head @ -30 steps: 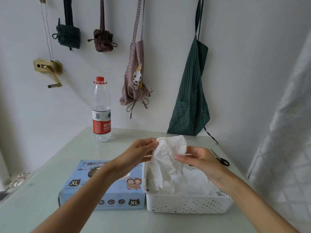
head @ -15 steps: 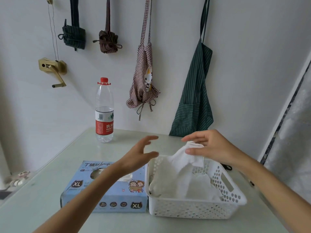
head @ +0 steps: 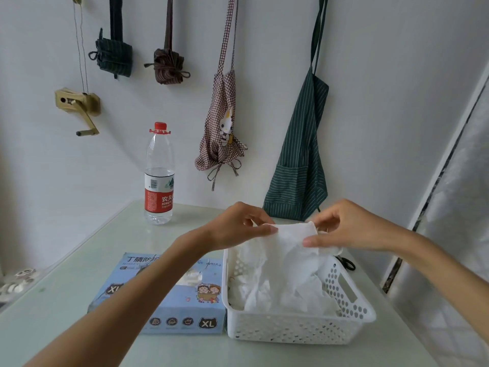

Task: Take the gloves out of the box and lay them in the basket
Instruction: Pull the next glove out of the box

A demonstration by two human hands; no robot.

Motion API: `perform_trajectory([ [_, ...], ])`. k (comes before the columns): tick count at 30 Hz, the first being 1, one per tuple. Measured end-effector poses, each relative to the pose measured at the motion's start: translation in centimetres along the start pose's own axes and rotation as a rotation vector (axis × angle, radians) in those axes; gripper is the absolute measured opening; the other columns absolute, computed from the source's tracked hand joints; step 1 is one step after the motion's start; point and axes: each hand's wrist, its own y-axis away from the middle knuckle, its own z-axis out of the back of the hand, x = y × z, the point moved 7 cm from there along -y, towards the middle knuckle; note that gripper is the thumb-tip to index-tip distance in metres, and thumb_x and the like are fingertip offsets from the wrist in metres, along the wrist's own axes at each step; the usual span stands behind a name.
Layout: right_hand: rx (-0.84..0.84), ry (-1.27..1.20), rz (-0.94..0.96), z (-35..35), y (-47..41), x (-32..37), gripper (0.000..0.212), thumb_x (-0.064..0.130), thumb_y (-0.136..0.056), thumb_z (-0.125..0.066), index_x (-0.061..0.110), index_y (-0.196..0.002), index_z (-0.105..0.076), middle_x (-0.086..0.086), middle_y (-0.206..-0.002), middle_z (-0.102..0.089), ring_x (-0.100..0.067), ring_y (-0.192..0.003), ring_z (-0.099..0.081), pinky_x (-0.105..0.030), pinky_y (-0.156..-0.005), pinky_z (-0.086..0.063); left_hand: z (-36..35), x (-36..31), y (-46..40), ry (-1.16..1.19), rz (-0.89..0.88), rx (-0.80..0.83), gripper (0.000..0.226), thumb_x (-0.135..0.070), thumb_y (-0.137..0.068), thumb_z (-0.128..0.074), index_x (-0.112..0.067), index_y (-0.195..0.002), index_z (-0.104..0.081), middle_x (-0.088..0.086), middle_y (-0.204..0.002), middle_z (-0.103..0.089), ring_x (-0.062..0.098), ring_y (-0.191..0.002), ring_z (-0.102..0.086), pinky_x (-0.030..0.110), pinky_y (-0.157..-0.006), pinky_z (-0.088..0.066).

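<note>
A white translucent glove [head: 291, 242] hangs over the white perforated basket [head: 299, 332], stretched between both hands. My left hand [head: 238, 226] pinches its left upper edge; my right hand [head: 346, 226] pinches the right upper edge. Its lower part drapes onto other white gloves [head: 288, 295] lying in the basket. The blue glove box [head: 180, 311], marked XL, lies flat left of the basket, with a bit of white glove showing at its top opening [head: 193, 276]. My left forearm crosses over the box.
A water bottle [head: 158, 178] stands at the table's back left. Black scissors [head: 346, 263] lie behind the basket on the right. Aprons and cloth bundles hang on the wall; a curtain hangs at the right. The pale green table [head: 66, 295] ends at the left.
A second ago both hands held a glove; half a second ago my left hand was open and off it. Now the left hand pinches the glove again and both spread it.
</note>
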Motion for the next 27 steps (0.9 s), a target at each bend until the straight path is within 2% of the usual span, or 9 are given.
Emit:
perform_trajectory([
  [2,-0.065,-0.029,-0.006,0.9,0.0,-0.2,0.024,0.036,-0.079,-0.071,0.014,-0.086,-0.076,-0.003,-0.083,-0.074,-0.014,-0.075,-0.067,-0.021,-0.069,-0.052,0.1,0.0,0.0,0.013,0.006,-0.006,0.018,-0.028,-0.089,-0.063,-0.013,-0.093,-0.072,-0.001,-0.088,-0.07,0.016,-0.078,-0.061,0.029,-0.075,-0.051],
  [4,-0.094,-0.159,-0.056,1.2,-0.5,-0.6,0.022,0.03,-0.088,-0.064,0.011,-0.089,-0.073,-0.006,-0.087,-0.073,-0.012,-0.077,-0.067,-0.019,-0.07,-0.05,0.1,-0.1,0.0,0.061,0.015,-0.024,0.026,-0.032,-0.089,-0.061,-0.009,-0.091,-0.072,0.011,-0.089,-0.07,0.024,-0.08,-0.062,0.041,-0.079,-0.052],
  [7,-0.205,-0.33,-0.089,0.9,-1.3,-0.4,0.019,0.022,-0.095,-0.055,0.007,-0.092,-0.066,-0.006,-0.082,-0.07,-0.016,-0.074,-0.065,-0.026,-0.071,-0.049,0.0,-0.3,-0.4,0.145,0.03,-0.059,0.033,-0.035,-0.088,-0.062,-0.003,-0.089,-0.071,0.021,-0.091,-0.068,0.029,-0.079,-0.063,0.048,-0.08,-0.052],
  [11,-0.478,-0.233,0.046,2.5,-1.3,0.5,0.022,0.027,-0.096,-0.054,0.005,-0.094,-0.057,-0.016,-0.083,-0.067,-0.021,-0.07,-0.058,-0.034,-0.069,-0.045,0.0,0.3,-0.2,0.104,0.047,-0.042,0.039,-0.045,-0.076,-0.067,-0.009,-0.089,-0.073,0.014,-0.089,-0.071,0.032,-0.083,-0.064,0.042,-0.079,-0.052],
  [16,-0.56,-0.23,0.047,4.0,-1.3,-0.4,0.011,0.02,-0.093,-0.059,0.011,-0.095,-0.065,-0.003,-0.091,-0.072,-0.02,-0.087,-0.068,-0.03,-0.08,-0.051,1.0,2.4,0.0,0.159,0.085,-0.105,0.009,-0.021,-0.09,-0.061,-0.017,-0.091,-0.07,-0.007,-0.092,-0.069,0.004,-0.085,-0.059,0.013,-0.079,-0.045],
  [19,-0.655,-0.216,0.038,4.7,-1.0,-1.6,0.004,0.018,-0.092,-0.06,0.017,-0.089,-0.062,0.003,-0.091,-0.069,-0.012,-0.087,-0.064,-0.016,-0.073,-0.047,1.0,3.5,-0.1,0.234,0.167,-0.16,0.015,-0.017,-0.093,-0.057,-0.01,-0.101,-0.066,-0.007,-0.11,-0.062,0.005,-0.1,-0.058,0.019,-0.094,-0.041],
  [21,-0.715,-0.241,0.032,4.7,-0.9,-2.5,0.007,0.018,-0.093,-0.058,0.021,-0.087,-0.058,0.006,-0.09,-0.066,-0.008,-0.086,-0.062,-0.014,-0.068,-0.044,0.6,3.7,-0.4,0.291,0.177,-0.201,0.016,-0.013,-0.094,-0.056,-0.004,-0.103,-0.065,-0.002,-0.104,-0.065,0.004,-0.091,-0.06,0.016,-0.086,-0.044],
  [24,-0.801,-0.181,0.05,4.0,-0.7,-3.2,0.006,0.019,-0.096,-0.053,0.02,-0.09,-0.051,0.008,-0.08,-0.062,-0.005,-0.07,-0.057,-0.024,-0.065,-0.043,-0.1,3.9,-0.5,0.341,0.165,-0.293,0.004,-0.007,-0.092,-0.058,-0.009,-0.093,-0.06,0.005,-0.087,-0.069,0.008,-0.075,-0.064,0.016,-0.072,-0.05],
  [27,-0.857,-0.015,0.115,3.0,0.0,-2.8,0.01,0.016,-0.097,-0.052,0.02,-0.1,-0.044,0.014,-0.082,-0.059,-0.018,-0.075,-0.062,-0.036,-0.07,-0.048,0.2,4.8,-0.4,0.23,0.174,-0.379,0.02,-0.002,-0.089,-0.061,-0.017,-0.075,-0.057,0.003,-0.082,-0.07,0.016,-0.079,-0.067,0.032,-0.084,-0.055],
])
